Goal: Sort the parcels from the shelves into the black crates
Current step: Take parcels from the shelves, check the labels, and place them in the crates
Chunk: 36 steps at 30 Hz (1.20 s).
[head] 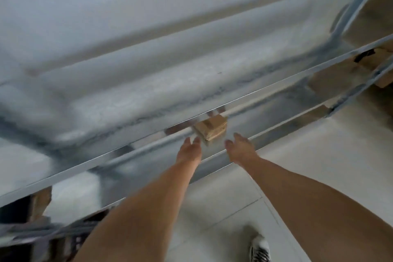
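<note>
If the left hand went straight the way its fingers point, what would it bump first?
Probably the small brown taped cardboard parcel below the grey metal shelf rail; the left hand points at its near left side. Blur makes depth uncertain.

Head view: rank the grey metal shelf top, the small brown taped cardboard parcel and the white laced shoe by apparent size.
1. Grey metal shelf top, far largest.
2. Small brown taped cardboard parcel and white laced shoe: look alike; frame edge cuts the shoe, so unranked.
</note>
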Motion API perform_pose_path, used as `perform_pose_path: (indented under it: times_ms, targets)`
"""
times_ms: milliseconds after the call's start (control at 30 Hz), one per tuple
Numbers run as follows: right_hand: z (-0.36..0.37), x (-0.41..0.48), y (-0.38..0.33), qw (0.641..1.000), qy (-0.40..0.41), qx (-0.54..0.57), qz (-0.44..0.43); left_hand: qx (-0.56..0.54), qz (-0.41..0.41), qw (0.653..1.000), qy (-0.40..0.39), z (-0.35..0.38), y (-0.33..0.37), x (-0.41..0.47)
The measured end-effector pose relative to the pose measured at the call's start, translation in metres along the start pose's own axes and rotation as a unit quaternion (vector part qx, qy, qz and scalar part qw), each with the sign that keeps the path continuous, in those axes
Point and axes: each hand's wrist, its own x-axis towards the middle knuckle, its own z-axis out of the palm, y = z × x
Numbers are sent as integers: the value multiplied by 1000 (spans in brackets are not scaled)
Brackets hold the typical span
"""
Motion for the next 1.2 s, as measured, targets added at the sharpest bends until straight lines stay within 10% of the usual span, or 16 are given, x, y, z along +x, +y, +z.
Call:
perform_pose_path:
  times_ms: [567, 1200]
  targets:
    - [77, 283, 27, 949, -121, 288, -33, -460, -62, 884, 48, 135, -9, 211]
    - [22, 99, 33, 910, -217, 345, 73, -490, -123, 856, 108, 63, -54, 32]
